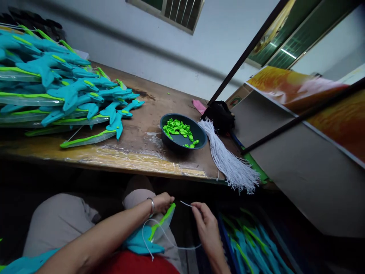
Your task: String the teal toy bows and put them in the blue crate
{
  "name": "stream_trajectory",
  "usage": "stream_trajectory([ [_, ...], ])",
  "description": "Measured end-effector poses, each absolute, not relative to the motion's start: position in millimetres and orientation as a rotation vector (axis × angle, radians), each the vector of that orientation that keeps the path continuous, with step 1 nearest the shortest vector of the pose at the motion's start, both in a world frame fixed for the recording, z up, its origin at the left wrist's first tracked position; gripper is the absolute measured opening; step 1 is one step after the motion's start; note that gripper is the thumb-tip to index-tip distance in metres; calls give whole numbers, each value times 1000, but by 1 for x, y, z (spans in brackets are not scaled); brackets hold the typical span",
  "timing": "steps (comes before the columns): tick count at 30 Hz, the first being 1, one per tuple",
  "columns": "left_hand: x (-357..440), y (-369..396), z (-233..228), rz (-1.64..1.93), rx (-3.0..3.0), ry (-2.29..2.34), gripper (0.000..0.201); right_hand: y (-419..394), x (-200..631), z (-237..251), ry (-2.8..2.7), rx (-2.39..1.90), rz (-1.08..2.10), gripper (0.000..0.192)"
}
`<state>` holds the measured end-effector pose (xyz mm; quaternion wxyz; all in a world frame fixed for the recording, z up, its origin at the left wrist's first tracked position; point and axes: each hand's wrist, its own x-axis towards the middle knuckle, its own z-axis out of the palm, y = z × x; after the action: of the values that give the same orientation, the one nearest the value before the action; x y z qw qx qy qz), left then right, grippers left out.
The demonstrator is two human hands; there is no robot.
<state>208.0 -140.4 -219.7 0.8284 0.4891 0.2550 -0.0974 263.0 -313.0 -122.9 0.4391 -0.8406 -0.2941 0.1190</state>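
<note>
Head view: lime-and-teal plastic toy (pixel 137 242) lies left of right hand (pixel 207 223), gripped by left hand (pixel 162 202); right pinches thin white cord (pixel 186 204)

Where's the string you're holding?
In the head view, the white string is pinched in the right hand, below the table edge, looping past the teal piece.

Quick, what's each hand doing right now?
Left hand: closed, holding the blue-and-green piece near its green tip.
Right hand: closed, pinching a white cord near its end.
</note>
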Motion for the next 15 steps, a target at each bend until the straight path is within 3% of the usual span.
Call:
stream_trajectory([
  [8,179,-128,-207,-150,612,519,26,-303,256,-134,-799,-2092,155,32],
  [15,176,-138,-179,20,574,395,39,-278,242,-118,-1007,-2070,-96,25],
])
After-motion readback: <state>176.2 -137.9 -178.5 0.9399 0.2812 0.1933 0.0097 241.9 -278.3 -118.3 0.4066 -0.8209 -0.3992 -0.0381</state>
